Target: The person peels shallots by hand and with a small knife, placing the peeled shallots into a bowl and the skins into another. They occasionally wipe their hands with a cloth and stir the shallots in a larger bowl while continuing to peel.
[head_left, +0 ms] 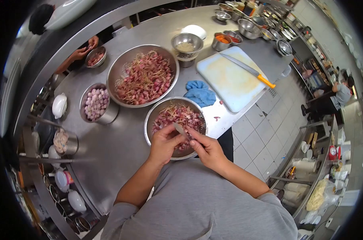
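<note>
Both hands meet over a steel colander (148, 130) of shallot skins and trimmings (177, 116). A small knife (179, 129) shows between them, its short blade slanting up and left. My right hand (207, 150) is closed round the knife's lower end, which the fingers hide. My left hand (163, 142) is closed beside the blade, thumb and fingers pinched; what it grips is hidden. Beyond lies a large steel colander (113, 66) heaped with unpeeled shallots (145, 78). To its left stands a steel pot (109, 114) of peeled shallots (96, 104).
A white cutting board (217, 72) carries a yellow-handled knife (249, 72), beside a blue cloth (199, 94). Steel bowls (187, 42) stand behind. Across the table, another person's hands (85, 49) work by a small bowl (95, 58). A person (341, 94) stands far right.
</note>
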Available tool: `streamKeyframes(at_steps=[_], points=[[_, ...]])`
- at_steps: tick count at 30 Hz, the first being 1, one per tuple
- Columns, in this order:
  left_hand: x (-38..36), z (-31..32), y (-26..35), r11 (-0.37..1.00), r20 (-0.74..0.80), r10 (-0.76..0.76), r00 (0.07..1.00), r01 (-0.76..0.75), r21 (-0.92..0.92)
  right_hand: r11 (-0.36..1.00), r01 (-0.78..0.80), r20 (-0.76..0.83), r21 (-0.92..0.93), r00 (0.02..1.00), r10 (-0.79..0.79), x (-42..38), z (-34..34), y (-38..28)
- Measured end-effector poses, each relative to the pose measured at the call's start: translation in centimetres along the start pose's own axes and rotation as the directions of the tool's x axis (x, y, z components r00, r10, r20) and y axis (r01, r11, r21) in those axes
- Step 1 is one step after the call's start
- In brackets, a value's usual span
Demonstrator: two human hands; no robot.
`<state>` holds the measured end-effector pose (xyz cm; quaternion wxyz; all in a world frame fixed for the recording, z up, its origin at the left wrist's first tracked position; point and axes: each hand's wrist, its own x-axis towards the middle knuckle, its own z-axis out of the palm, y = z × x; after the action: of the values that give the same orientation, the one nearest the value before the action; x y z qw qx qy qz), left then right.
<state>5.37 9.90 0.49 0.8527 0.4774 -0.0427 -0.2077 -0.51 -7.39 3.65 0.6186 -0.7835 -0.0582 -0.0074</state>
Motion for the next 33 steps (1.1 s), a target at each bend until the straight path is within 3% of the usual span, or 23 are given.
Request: streamKeyframes(at_steps=[1, 3, 5, 7, 10, 13, 15, 19, 23, 24, 25, 29, 31, 33], points=[[-0.3, 0.1, 0.0, 1.000, 0.035, -0.008, 0.999, 0.008, -0.002, 1.000, 0.000, -0.033, -0.015, 0.999, 0.000, 0.2, 0.3, 0.1], [-0.7, 0.8, -0.4, 0.962, -0.020, -0.051, 0.999, 0.054, 0.268, 0.961, -0.169, 0.011, 0.219, 0.985, 0.171, 0.5, 0.1, 0.8], [-0.4, 1.1, -0.9, 0.993, -0.020, -0.049, 0.999, 0.051, 0.109, 0.938, -0.221, 0.054, 0.268, 0.975, 0.214, 0.6, 0.1, 1.8], [-0.4, 2.3, -1.9, 0.998, -0.175, 0.055, 0.983, -0.059, -0.022, 0.987, -0.070, -0.069, 0.148, 0.994, 0.081, 1.0, 1.0, 4.1], [0.1, 1.3, -2.1, 0.996, -0.157, -0.023, 0.987, 0.008, -0.094, 1.000, -0.020, -0.268, 0.023, 0.963, 0.025, 0.6, 1.1, 5.2], [0.9, -0.8, -2.3, 0.993, -0.200, -0.050, 0.978, 0.027, -0.113, 0.999, -0.029, -0.182, 0.020, 0.983, 0.032, 0.7, 0.8, 5.0], [0.9, -1.3, -2.5, 0.999, -0.173, 0.035, 0.984, -0.034, 0.010, 0.984, -0.175, 0.043, -0.033, 0.983, 0.177, 0.4, 0.5, 5.3], [0.6, -1.9, -2.1, 0.994, -0.187, 0.051, 0.981, -0.032, 0.105, 0.953, -0.284, 0.029, -0.107, 0.957, 0.289, 0.2, 1.1, 5.2], [0.5, -1.8, -2.8, 0.979, -0.218, 0.041, 0.975, 0.004, 0.203, 0.954, -0.297, 0.063, -0.033, 0.952, 0.298, -0.1, 0.2, 3.0], [0.5, -1.9, -3.1, 0.964, -0.190, 0.072, 0.979, -0.020, 0.266, 0.985, -0.171, 0.018, -0.017, 0.985, 0.171, -0.1, 0.5, 3.7], [0.4, -2.0, -3.1, 0.964, -0.196, 0.075, 0.978, -0.021, 0.266, 0.999, -0.042, -0.031, -0.006, 0.999, 0.041, 0.0, 0.8, 4.3], [0.2, -1.0, -3.3, 0.985, -0.085, 0.057, 0.995, -0.042, 0.167, 0.999, 0.022, -0.043, -0.039, 0.999, -0.024, 0.0, 1.4, 4.8], [0.2, -0.3, -2.9, 0.990, -0.089, 0.073, 0.993, -0.061, 0.129, 0.999, -0.018, -0.029, 0.030, 0.999, 0.019, 0.2, 1.1, 4.5], [0.2, -0.2, -2.1, 0.995, -0.067, -0.098, 0.993, 0.100, 0.018, 0.950, -0.258, 0.061, 0.176, 0.966, 0.251, 0.3, 0.4, 3.6]])
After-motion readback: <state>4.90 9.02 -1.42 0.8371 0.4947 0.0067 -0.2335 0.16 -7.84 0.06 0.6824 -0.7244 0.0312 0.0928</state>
